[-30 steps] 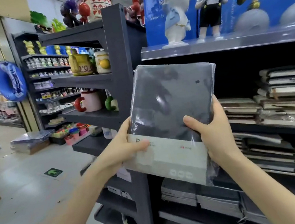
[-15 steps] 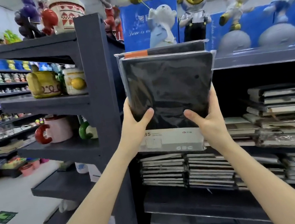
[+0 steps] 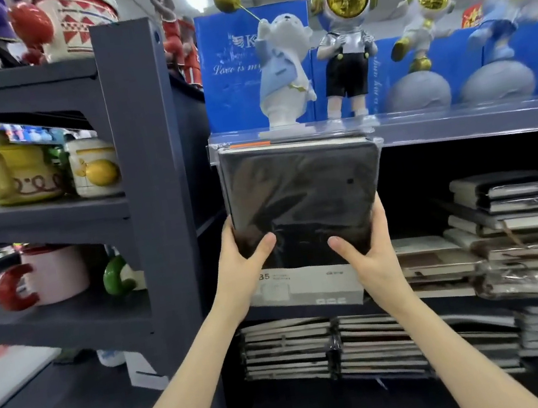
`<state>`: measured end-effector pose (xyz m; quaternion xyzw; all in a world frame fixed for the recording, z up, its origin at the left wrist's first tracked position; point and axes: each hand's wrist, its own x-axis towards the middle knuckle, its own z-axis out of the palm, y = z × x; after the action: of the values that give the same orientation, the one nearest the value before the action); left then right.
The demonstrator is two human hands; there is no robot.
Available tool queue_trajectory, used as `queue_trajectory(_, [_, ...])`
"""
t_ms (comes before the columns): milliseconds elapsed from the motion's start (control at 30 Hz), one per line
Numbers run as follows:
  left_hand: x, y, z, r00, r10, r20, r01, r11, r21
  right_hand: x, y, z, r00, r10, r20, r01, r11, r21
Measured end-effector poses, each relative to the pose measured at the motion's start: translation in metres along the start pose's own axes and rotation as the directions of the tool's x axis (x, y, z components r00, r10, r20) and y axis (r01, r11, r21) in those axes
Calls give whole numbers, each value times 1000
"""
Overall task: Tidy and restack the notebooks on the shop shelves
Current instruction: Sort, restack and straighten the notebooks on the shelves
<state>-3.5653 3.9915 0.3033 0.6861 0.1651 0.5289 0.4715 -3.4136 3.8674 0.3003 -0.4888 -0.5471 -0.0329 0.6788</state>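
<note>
left hand (image 3: 247,270) and right hand (image 3: 370,255): each grip pinches the wrapped notebooks (image 3: 305,198), held upright. next, i think, lay them flat on the shelf (image 3: 276,315).

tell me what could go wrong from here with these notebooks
The notebooks are gripped only at their lower corners by the left hand and right hand; in slick plastic wrap, the ones behind could slip out.
Their top edge sits right at the upper shelf lip under the bear figurine; a lift might knock it.
The loose pile on the right looks uneven and could slide if bumped.
</note>
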Motion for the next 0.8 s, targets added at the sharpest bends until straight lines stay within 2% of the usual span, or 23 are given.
queue_trajectory(367, [-7, -21, 1, 993, -98, 68, 95, 995, 40, -5, -1, 1, 992, 120, 38, -114, 985, -127])
queue_trajectory(467, [-13, -17, 3, 995, -84, 46, 83, 997, 5, -8, -8, 0, 992, 125, -18, -127, 984, -124])
queue_trajectory(633, [-39, 11, 1, 999, -35, -8, 35, 999, -8, -21, -37, -3, 992, 45, -116, -62, 987, -150])
queue_trajectory(700, [-55, 19, -3, 997, -71, -20, 71, 997, 25, -32, -50, -7, 994, 41, -100, -61, 979, -197])
queue_trajectory(800, [-79, 26, -8, 979, -198, -53, 202, 974, 100, -52, -57, -11, 988, 143, -52, -151, 963, -225])
